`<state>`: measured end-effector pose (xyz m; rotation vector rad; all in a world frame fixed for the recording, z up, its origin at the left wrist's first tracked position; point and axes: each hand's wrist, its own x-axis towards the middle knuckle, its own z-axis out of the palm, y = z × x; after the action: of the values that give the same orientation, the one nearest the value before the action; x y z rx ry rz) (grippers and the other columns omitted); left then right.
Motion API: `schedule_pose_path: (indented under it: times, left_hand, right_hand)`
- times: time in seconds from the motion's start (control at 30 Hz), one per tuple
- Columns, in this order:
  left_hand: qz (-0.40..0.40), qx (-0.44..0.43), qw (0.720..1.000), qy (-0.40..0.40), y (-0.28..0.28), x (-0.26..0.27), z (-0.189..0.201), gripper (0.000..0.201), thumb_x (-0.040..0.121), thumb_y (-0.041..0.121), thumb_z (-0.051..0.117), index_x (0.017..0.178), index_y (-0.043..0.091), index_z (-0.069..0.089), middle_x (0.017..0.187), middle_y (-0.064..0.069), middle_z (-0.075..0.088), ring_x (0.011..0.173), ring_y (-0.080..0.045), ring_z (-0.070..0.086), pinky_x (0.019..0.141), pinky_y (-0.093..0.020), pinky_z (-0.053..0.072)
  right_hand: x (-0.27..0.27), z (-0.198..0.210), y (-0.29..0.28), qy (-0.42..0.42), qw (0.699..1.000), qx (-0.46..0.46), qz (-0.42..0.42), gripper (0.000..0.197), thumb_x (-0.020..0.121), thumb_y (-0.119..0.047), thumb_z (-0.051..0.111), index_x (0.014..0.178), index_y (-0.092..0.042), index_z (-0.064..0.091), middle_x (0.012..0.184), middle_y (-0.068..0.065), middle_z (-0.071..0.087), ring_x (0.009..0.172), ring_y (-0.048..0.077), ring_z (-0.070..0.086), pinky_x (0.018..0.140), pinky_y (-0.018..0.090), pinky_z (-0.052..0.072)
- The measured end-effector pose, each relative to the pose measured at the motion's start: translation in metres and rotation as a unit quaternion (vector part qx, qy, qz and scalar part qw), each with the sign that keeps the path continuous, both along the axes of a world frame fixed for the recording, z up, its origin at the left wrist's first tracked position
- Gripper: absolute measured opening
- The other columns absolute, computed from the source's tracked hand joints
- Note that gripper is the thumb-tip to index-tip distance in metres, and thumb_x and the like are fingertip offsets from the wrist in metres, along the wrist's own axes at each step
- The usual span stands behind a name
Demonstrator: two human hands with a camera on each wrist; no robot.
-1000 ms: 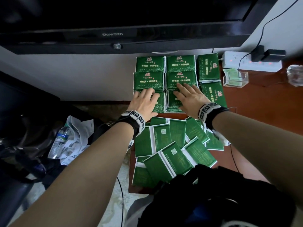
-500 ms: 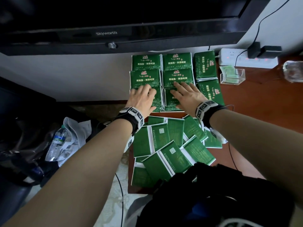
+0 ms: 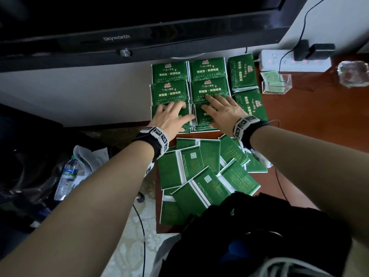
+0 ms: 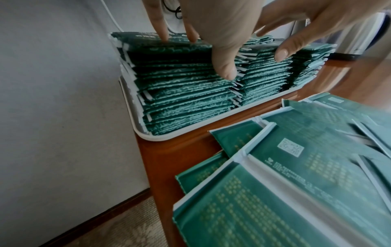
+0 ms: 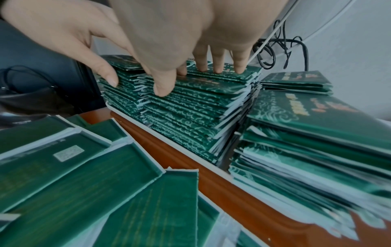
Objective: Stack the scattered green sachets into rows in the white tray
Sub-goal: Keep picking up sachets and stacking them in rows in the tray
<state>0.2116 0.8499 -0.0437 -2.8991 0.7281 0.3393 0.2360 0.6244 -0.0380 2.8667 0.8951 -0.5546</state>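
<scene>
Reddish desk (image 3: 311,124) carries a white tray (image 4: 135,107) of stacked green sachets (image 3: 169,72); left hand (image 3: 169,118) and right hand (image 3: 223,112) stay flat, fingers spread, on the front stacks

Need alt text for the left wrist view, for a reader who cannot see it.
A left hand rests spread fingers on tall stacks of green sachets in a white tray at a wooden table's edge. Loose sachets lie scattered nearer the camera.

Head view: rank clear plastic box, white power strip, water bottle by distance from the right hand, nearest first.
From the right hand:
1. Clear plastic box, just beyond it to the right.
2. White power strip, farther back by the wall.
3. Water bottle, far left, on the floor.
</scene>
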Motion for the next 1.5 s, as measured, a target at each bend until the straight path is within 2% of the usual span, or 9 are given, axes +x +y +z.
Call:
schedule_pose_path:
  times: [0.33,0.47,0.57,0.7,0.8,1.03,1.27,1.4,1.5]
  left_hand:
    - [-0.024,0.000,1.000,0.004,-0.002,-0.013,0.013,0.084,0.080,0.041,0.076,0.150,0.027,0.032,0.151,-0.010,0.030,0.134,-0.028,0.036,0.110,-0.049,0.031]
    - [-0.066,-0.001,0.998,-0.003,-0.011,-0.037,0.015,0.080,0.080,0.042,0.075,0.147,0.019,0.037,0.147,-0.010,0.035,0.131,-0.027,0.041,0.111,-0.047,0.031]
    - [-0.107,0.008,0.994,0.020,-0.017,-0.057,0.009,0.067,0.084,0.042,0.071,0.140,0.017,0.045,0.141,-0.007,0.042,0.125,-0.024,0.043,0.106,-0.040,0.035]
    - [-0.179,0.040,0.979,0.088,-0.020,-0.082,-0.005,0.060,0.089,0.040,0.066,0.142,0.019,0.044,0.144,-0.006,0.040,0.130,-0.023,0.038,0.105,-0.038,0.034]
    - [-0.225,0.048,0.967,0.111,-0.020,-0.094,-0.016,0.066,0.089,0.036,0.068,0.145,0.019,0.040,0.148,-0.003,0.037,0.136,-0.021,0.034,0.108,-0.038,0.032]
    - [-0.339,0.132,0.928,0.081,-0.038,-0.077,-0.026,0.069,0.085,0.016,0.071,0.144,0.014,0.037,0.152,-0.009,0.031,0.142,-0.026,0.027,0.114,-0.044,0.026]
    - [-0.315,0.169,0.929,0.098,-0.067,-0.071,-0.041,0.064,0.080,0.010,0.074,0.133,0.009,0.037,0.135,-0.017,0.038,0.121,-0.034,0.044,0.097,-0.045,0.039]
    - [-0.331,0.168,0.924,0.086,-0.066,-0.064,-0.047,0.085,0.067,0.030,0.088,0.131,0.015,0.034,0.132,-0.010,0.039,0.121,-0.030,0.044,0.094,-0.045,0.039]
    - [-0.330,0.171,0.925,0.078,-0.067,-0.063,-0.049,0.088,0.066,0.032,0.089,0.132,0.016,0.034,0.131,-0.009,0.041,0.121,-0.029,0.045,0.095,-0.044,0.038]
  right_hand:
    - [-0.020,0.009,-0.010,-0.022,0.999,0.035,-0.022,0.069,0.096,-0.043,0.054,0.154,-0.022,0.023,0.165,0.009,0.002,0.151,0.032,0.010,0.122,0.053,0.012]
    - [-0.051,0.018,-0.019,-0.034,0.995,0.051,-0.075,0.059,0.096,-0.034,0.055,0.148,-0.017,0.034,0.160,0.013,0.018,0.146,0.034,0.023,0.120,0.052,0.020]
    - [-0.081,0.023,-0.023,-0.059,0.989,0.068,-0.117,0.041,0.093,-0.017,0.056,0.132,-0.008,0.048,0.134,0.018,0.044,0.120,0.035,0.048,0.103,0.049,0.040]
    - [-0.134,0.014,-0.020,-0.017,0.969,0.085,-0.232,0.027,0.093,-0.015,0.056,0.117,-0.005,0.051,0.115,0.014,0.052,0.102,0.033,0.056,0.083,0.042,0.051]
    - [-0.176,-0.006,-0.012,0.073,0.934,0.075,-0.341,0.041,0.092,-0.037,0.066,0.121,-0.011,0.052,0.117,0.008,0.054,0.100,0.028,0.058,0.074,0.031,0.047]
    - [-0.213,-0.038,0.022,0.124,0.895,0.044,-0.425,0.087,0.071,-0.063,0.075,0.135,-0.014,0.042,0.125,0.009,0.051,0.108,0.027,0.054,0.084,0.039,0.054]
    - [-0.208,-0.059,0.043,0.137,0.883,0.010,-0.449,0.099,0.066,-0.053,0.084,0.139,-0.010,0.034,0.131,0.011,0.045,0.123,0.033,0.046,0.095,0.047,0.048]
    - [-0.203,-0.064,0.039,0.138,0.878,0.013,-0.459,0.100,0.061,-0.053,0.087,0.135,-0.007,0.036,0.131,0.011,0.048,0.125,0.033,0.045,0.100,0.048,0.045]
    - [-0.201,-0.063,0.038,0.140,0.877,0.015,-0.458,0.103,0.059,-0.054,0.088,0.135,-0.007,0.036,0.130,0.012,0.051,0.126,0.032,0.045,0.102,0.047,0.043]
